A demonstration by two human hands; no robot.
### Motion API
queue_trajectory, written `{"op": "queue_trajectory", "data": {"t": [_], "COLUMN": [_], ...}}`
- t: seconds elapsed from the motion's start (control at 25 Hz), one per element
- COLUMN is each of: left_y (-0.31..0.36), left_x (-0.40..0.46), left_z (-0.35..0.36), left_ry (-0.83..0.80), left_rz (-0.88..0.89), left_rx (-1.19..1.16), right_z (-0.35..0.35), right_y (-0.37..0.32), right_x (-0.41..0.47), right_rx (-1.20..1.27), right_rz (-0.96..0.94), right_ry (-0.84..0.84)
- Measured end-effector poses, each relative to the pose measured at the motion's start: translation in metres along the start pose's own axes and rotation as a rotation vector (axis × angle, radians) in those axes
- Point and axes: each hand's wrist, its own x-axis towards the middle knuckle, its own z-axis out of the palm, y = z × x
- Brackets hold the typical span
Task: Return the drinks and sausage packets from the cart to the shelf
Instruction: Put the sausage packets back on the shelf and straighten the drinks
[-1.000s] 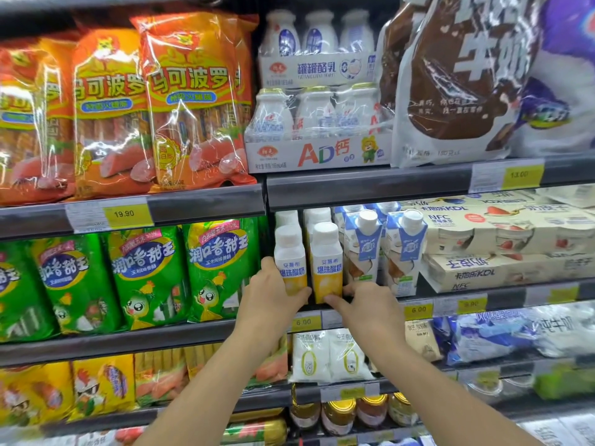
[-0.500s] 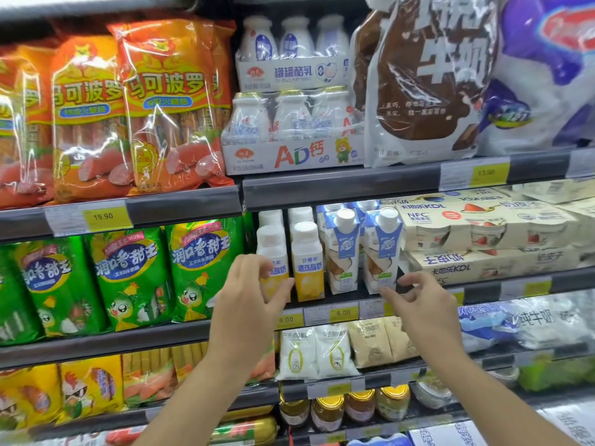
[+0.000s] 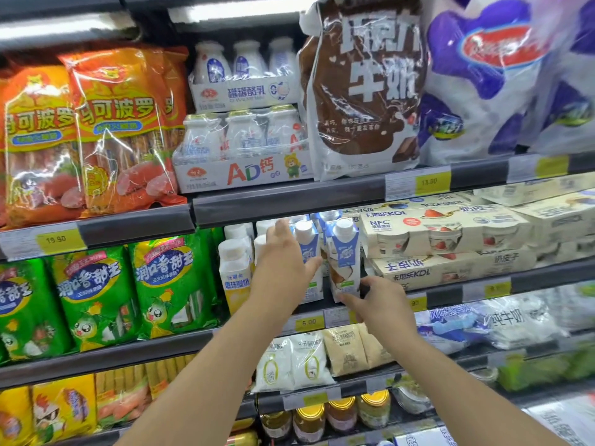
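Up on the top shelf to my right leans a big brown-and-white plastic milk bag, a purple-and-white bag just beside it. Below them I see cream cardboard yoghurt multipacks stacked in two layers. Low down stand gold-lidded glass jars.

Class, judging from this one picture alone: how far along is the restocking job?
Looks done: yellow-label bottle stands on the middle shelf. In hand: the left hand and right hand are at two blue-and-white cartons, steadying them. Left: unknown, since the cart is out of view; the orange sausage packets look shelved.
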Motion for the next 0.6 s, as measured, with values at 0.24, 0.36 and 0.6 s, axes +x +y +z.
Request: {"op": "queue_trajectory", "data": {"t": [0.24, 0.36, 0.6], "left_y": [0.012, 0.015, 0.017], "left_x": [0.01, 0.012, 0.01], "left_z": [0.006, 0.007, 0.005], "left_ry": [-0.032, -0.038, -0.064], "left_rz": [-0.074, -0.087, -0.061], "left_rx": [-0.008, 0.023, 0.056], "right_z": [-0.003, -0.003, 0.001], "right_y": [0.002, 0.001, 0.0], "right_x": [0.002, 0.002, 0.008], "right_rx": [-0.002, -0.002, -0.061], "right_rz": [-0.013, -0.023, -0.02], "right_ry": [-0.021, -0.017, -0.003]}}
